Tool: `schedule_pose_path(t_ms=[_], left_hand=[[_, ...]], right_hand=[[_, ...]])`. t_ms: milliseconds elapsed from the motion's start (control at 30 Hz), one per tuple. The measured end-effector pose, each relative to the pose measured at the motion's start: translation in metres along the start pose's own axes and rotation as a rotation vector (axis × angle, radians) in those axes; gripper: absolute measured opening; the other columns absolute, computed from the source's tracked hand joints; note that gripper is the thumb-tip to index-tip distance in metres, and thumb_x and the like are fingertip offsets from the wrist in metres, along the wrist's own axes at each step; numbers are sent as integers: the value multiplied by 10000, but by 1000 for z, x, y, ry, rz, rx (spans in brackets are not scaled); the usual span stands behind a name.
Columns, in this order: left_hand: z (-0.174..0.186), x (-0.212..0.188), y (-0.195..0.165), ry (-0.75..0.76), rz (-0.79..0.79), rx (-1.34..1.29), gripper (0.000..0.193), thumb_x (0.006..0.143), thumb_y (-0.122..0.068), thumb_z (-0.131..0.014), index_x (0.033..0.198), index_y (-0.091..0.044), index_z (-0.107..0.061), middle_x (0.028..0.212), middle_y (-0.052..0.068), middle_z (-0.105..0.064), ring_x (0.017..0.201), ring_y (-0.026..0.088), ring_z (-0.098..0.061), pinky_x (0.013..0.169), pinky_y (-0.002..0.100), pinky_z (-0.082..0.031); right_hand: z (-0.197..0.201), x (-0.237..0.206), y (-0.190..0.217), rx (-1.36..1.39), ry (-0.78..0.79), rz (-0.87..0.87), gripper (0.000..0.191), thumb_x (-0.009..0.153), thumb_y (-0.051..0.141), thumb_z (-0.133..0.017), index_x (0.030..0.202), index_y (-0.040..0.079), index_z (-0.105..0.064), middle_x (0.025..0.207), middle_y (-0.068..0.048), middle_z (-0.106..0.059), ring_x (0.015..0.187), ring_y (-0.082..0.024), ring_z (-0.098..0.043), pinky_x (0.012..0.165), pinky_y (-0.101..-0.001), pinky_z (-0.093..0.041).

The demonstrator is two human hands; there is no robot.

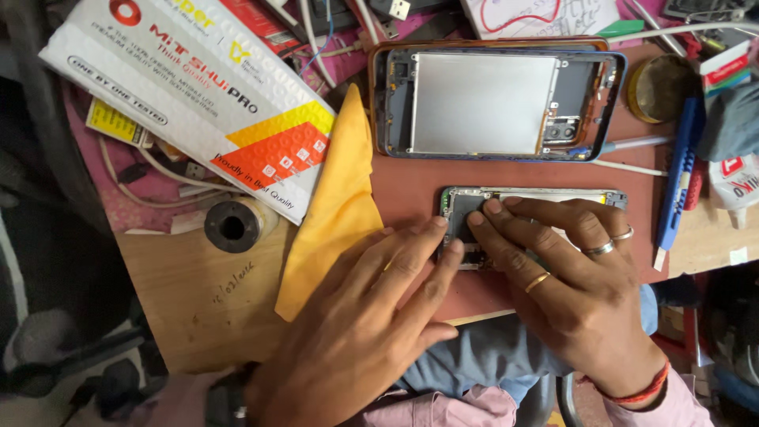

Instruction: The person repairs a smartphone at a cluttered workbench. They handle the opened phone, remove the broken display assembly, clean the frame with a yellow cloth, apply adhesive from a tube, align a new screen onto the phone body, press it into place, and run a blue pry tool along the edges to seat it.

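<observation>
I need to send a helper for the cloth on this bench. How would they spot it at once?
Start at the reddish mat on the wooden table. Along its left edge, beside the left hand, lies the yellow cloth, folded to a point. It is the only soft, plain yellow thing there; the neighbouring white package is printed.

One view only, from the camera on your head, looking almost straight down and close onto the bench (198,300). Your hands reach in from the bottom edge, your lap shows below the bench's near edge, and clutter fills the top of frame.
</observation>
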State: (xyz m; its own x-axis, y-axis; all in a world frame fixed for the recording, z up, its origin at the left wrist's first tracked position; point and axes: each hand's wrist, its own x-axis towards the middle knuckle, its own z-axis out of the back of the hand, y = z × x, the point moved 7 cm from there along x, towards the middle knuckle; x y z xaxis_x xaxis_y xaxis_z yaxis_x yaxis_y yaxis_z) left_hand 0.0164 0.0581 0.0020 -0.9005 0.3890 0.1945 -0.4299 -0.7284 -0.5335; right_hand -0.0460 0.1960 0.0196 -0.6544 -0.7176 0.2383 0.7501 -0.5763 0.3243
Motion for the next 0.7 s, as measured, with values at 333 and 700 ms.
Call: schedule_pose_path(t_ms=[333,700], left_hand=[[-30,-12,-6,-119,196,-26,782,988,-507,-623,1498,56,-441,1585,187,-405,1422,356,-467,1201,511,-369],[-36,-19,-6,-97,283,61,706,1029,-473,-588,1497,45,-478,1611,146,-412,1460,310,-450,1180,454,-385]], right_hand=[[-3,0,-3,10,9,-17,528,675,-28,-743,1201,14,-732,1174,-94,-721,1124,-299,-654,937,-411,-496],[-3,2,1,-22,-3,-19,520,669,-10,-755,1187,32,-748,1170,-78,-727,1120,-270,-652,910,-407,-445]])
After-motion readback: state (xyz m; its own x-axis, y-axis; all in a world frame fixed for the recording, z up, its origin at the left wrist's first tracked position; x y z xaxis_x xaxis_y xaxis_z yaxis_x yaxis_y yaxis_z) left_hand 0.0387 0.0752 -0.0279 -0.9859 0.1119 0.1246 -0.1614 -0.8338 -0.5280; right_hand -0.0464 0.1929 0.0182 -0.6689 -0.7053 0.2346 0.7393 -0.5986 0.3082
